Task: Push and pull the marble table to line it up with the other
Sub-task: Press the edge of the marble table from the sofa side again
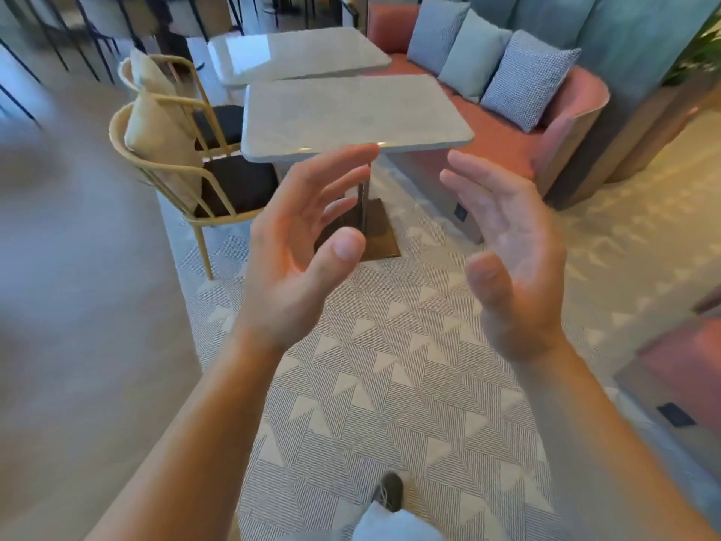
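Note:
A grey marble table point(351, 115) stands in front of me on a single post with a square brown base point(374, 232). Behind it is a second marble table point(296, 52), set further left, so the two tops are out of line. My left hand point(300, 251) and my right hand point(507, 247) are both raised in the air before the near table's front edge, palms facing each other, fingers spread. Neither hand touches the table or holds anything.
Two yellow metal chairs point(183, 162) with dark seats and beige cushions stand left of the tables. A pink sofa point(546, 123) with blue pillows runs along the right. A patterned carpet point(390, 365) covers the floor, and my shoe point(388, 491) is on it.

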The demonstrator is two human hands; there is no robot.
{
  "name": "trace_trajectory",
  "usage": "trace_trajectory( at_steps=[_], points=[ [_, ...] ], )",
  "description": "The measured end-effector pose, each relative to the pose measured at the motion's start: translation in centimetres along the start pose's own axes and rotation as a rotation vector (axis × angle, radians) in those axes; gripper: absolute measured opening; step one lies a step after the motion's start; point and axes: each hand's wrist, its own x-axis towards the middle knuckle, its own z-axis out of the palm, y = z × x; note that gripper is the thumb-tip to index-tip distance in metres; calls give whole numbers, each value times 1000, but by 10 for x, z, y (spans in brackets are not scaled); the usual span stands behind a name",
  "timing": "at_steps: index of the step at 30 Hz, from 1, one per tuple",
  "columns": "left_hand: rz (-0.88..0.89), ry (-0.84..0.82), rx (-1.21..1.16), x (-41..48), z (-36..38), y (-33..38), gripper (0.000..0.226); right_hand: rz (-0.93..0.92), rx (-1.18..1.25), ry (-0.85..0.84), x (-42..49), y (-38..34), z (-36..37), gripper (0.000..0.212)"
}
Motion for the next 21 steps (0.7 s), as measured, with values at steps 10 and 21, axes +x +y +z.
trace_trajectory(
  at_steps=[10,21],
  points=[
    [-61,80,101,149,-39,-139,70,52,47,-116,168,159,11,89],
    [-206,73,261,343,-92,-486,53,215,-26,-142,355,499,46,76]
  ],
)
